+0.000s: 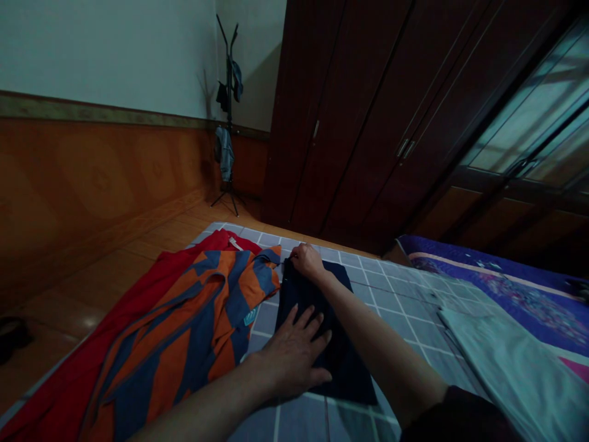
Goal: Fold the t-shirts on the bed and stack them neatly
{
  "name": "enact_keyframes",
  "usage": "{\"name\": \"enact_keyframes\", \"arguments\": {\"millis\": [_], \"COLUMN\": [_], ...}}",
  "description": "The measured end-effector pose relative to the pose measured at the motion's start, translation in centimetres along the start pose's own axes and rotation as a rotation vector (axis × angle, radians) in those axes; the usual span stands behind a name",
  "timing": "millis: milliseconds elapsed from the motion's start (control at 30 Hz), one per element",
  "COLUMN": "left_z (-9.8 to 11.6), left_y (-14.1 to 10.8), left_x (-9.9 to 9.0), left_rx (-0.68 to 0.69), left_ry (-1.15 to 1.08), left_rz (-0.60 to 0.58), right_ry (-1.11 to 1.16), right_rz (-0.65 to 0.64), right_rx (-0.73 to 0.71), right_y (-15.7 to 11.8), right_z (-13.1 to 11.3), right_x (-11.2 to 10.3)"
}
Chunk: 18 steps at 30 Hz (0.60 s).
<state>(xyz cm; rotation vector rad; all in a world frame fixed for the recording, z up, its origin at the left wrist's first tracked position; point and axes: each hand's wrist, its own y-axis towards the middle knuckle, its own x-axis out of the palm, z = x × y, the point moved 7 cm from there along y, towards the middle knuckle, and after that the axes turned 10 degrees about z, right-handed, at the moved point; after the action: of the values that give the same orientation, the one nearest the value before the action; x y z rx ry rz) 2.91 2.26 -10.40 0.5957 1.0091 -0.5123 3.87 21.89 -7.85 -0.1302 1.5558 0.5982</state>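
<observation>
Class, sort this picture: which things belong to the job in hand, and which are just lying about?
Likely in the job:
- dark blue garment, left hand spread on it, right hand at its far corner
- checked sheet beneath

Seemingly lying about, no hand on them:
- striped shirt
- red garment
- pale cloth
- purple blanket

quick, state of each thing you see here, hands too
dark cloth, lying flat
left hand, spread on dark cloth
right hand, curled at dark cloth's far edge
striped garment, spread out, wrinkled
red garment, partly covered by striped garment
pale cloth, lying flat
wardrobe doors, shut
coat rack, upright, loaded
</observation>
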Motion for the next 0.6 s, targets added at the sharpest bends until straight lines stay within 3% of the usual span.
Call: {"name": "enact_keyframes", "arguments": {"millis": [233, 400, 500, 600], "left_z": [0.2, 0.3, -0.8, -2.4], "left_y": [-0.2, 0.1, 0.4, 0.3], "left_x": [0.2, -1.8, -2.4, -1.1], "left_rx": [0.002, -0.026, -0.107, -0.194], "left_ry": [0.023, 0.031, 0.064, 0.068], "left_rz": [-0.009, 0.084, 0.149, 0.102], "right_ry": [0.033, 0.045, 0.061, 0.086], "right_rz": [0.035, 0.081, 0.095, 0.096], "right_rx": [-0.009, 0.012, 0.001, -0.019], "right_y": [0.2, -0.8, -1.0, -0.9], "right_z": [-0.9, -1.0, -1.2, -1.3], "right_x": [1.2, 1.9, 1.7, 1.3]}}
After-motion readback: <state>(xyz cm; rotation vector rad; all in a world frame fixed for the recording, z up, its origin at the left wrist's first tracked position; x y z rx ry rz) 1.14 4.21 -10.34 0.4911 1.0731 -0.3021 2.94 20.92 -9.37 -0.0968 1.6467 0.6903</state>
